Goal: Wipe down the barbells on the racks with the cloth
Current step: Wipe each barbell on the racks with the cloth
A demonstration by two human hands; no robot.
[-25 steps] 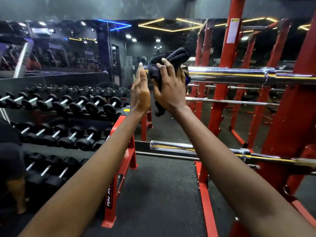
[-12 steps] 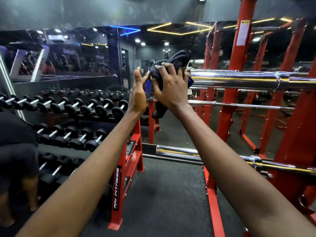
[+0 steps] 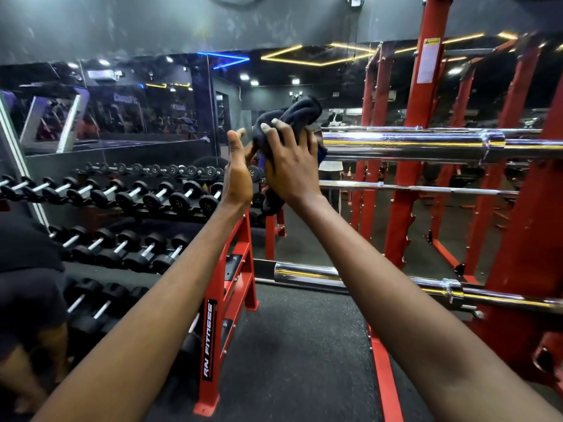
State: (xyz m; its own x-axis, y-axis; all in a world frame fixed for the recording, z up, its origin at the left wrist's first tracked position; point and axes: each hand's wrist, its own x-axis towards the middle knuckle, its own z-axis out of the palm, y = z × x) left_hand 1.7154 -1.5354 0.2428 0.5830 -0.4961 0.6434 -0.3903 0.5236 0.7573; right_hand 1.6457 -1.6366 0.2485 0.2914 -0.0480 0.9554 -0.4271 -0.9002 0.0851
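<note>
A chrome barbell (image 3: pixel 405 146) lies across the red rack (image 3: pixel 420 166) at head height, its sleeve end pointing left. My right hand (image 3: pixel 289 169) is shut on a dark cloth (image 3: pixel 292 115) bunched over that sleeve end, and part of the cloth hangs below the hand. My left hand (image 3: pixel 237 169) is flat with straight fingers, its fingertips touching the cloth at the bar's tip. A second chrome barbell (image 3: pixel 307 272) rests lower on the rack, below my forearms.
A red dumbbell rack (image 3: pixel 228 303) with several black dumbbells (image 3: pixel 158 196) fills the left side. A mirror wall stands behind. Red rack uprights (image 3: pixel 524 254) crowd the right. Black rubber floor (image 3: pixel 292 354) runs between. A person's dark clothing (image 3: pixel 24 269) shows at the left edge.
My left hand moved right, closing from a gap beside the cloth to touching it. My right hand stayed clamped on the cloth at the bar's end. The view shifted slightly.
</note>
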